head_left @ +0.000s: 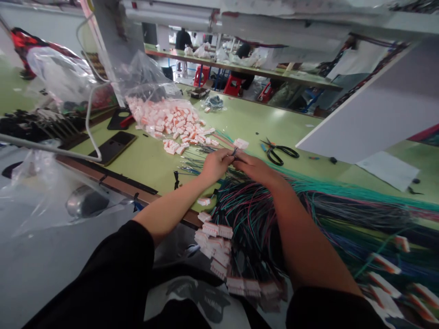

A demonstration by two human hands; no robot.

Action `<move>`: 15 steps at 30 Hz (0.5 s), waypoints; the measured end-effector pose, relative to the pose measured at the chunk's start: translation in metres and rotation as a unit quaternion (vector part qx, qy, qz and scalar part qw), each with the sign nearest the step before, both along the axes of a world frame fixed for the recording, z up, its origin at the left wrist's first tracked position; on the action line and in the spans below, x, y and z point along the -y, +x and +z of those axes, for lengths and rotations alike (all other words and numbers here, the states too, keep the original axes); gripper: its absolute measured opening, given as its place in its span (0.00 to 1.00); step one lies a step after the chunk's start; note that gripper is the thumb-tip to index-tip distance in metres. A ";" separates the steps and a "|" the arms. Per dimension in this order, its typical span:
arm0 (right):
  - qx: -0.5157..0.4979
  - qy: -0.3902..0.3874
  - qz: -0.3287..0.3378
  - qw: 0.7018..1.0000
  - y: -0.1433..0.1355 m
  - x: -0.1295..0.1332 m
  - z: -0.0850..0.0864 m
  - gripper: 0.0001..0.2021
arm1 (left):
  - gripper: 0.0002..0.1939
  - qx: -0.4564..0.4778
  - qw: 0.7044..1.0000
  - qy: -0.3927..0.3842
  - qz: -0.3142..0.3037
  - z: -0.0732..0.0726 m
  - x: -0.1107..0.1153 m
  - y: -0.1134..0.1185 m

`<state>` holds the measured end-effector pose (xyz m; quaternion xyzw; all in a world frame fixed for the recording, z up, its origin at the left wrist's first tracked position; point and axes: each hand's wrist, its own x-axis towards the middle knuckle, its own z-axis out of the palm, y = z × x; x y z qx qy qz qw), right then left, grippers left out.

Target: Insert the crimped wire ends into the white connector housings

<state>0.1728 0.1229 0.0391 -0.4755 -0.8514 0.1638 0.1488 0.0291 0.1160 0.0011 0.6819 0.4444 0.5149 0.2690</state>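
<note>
My left hand and my right hand meet over the green table, fingertips pinched together around thin dark wires. Just behind the fingers lies a white and orange connector. Loose wire ends spread on the table left of my left hand. Beneath my right forearm runs a large bundle of green, red and black wires. Finished-looking connectors on wires hang over the table's front edge. The exact grip at the fingertips is blurred.
A plastic bag spills a pile of connectors at the back left. Black-handled scissors lie right of my hands. A phone rests at the left, near a white curved tube. A white panel slants at the right. People sit farther back.
</note>
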 end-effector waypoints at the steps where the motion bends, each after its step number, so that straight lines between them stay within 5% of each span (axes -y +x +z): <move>1: 0.023 0.003 -0.009 1.000 0.000 -0.001 -0.001 0.16 | 0.08 -0.011 1.000 0.001 0.005 -0.001 0.000 0.001; 8: 0.177 0.061 -0.139 0.972 -0.015 0.003 -0.007 0.19 | 0.09 -0.083 0.996 -0.013 0.028 -0.005 -0.003 0.003; 15: 0.272 0.199 -0.065 0.939 -0.025 0.011 -0.007 0.18 | 0.15 -0.067 0.988 -0.106 0.087 -0.005 -0.014 0.005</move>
